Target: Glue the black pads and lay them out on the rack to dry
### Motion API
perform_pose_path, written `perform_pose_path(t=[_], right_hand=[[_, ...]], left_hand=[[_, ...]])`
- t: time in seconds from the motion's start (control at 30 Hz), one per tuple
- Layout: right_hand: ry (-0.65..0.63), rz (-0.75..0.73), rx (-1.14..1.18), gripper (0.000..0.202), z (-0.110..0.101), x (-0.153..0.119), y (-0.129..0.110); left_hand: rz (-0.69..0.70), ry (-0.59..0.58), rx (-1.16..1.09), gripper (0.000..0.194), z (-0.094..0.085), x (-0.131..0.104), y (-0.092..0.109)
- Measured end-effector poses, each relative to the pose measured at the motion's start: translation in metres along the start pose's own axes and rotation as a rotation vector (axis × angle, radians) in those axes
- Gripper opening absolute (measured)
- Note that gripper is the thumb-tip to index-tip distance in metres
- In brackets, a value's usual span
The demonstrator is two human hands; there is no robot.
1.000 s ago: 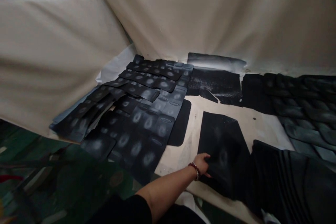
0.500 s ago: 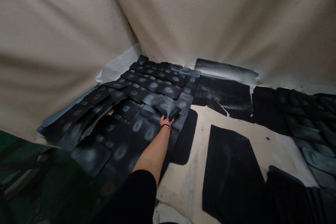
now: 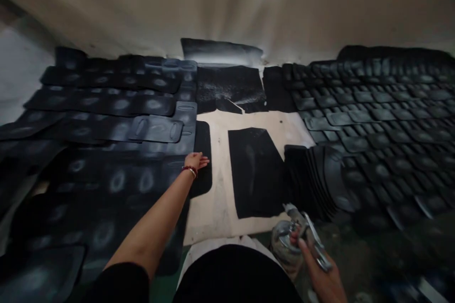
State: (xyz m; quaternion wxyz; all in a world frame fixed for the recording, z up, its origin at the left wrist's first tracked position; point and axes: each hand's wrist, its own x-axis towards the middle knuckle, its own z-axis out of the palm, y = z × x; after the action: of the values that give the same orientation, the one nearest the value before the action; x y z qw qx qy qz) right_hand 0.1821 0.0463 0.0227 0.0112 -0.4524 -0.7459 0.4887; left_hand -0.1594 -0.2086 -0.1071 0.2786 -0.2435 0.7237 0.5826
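Beige cloth (image 3: 302, 9) hung behind a pale, flat work surface (image 3: 218, 189) when I checked the head view from my distant seat. At the grip, the right hand (image 3: 322, 277) had its fingers wrapped about a silver metal spray gun (image 3: 313, 234) with a stained, rounded cup (image 3: 284, 255) below it, just off the near edge. Whether it was being fired I could not tell. The left hand (image 3: 196, 161) was empty, its fingers stretched out over a black, round-cornered panel (image 3: 204, 184); I could not make out whether they touched it.

My first worry was the gun: a careless squeeze, I reckoned, could mist the wrong place, since its nozzle (image 3: 285, 207) stood near a corner of a flat black five-sided sheet (image 3: 254, 175) lying on the pale surface. A tilt of the cup might drip there too, if it held liquid. Just right of that sheet lay a fanned stack of black panels (image 3: 313, 180); a bump from the gun could make it slide.

Leftward, overlapping dark panels with whitish patches (image 3: 117, 184) spread beside the left forearm (image 3: 152, 222). A dragging arm might smear them, if wet, or nudge the slotted dark-grey piece (image 3: 159, 129) lying on top. Far right, overlapping greenish-black panels (image 3: 384, 123) seemed safer to me.
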Motion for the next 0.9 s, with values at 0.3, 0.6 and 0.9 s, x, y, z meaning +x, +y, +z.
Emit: perform_pose_path(t=[0.3, 0.6, 0.9], right_hand=[[-0.014, 0.038, 0.313, 0.043, -0.020, -0.012, 0.045], [-0.036, -0.033, 0.281, 0.045, -0.029, -0.013, 0.056], [0.042, -0.015, 0.273, 0.047, -0.040, -0.011, 0.066]], left_hand=[[-0.019, -0.368, 0.601, 0.016, 0.159, -0.124, -0.116], [0.041, -0.277, 0.747, 0.011, 0.185, -0.123, -0.139], [-0.011, -0.263, 0.618, 0.010, 0.184, -0.125, -0.146]])
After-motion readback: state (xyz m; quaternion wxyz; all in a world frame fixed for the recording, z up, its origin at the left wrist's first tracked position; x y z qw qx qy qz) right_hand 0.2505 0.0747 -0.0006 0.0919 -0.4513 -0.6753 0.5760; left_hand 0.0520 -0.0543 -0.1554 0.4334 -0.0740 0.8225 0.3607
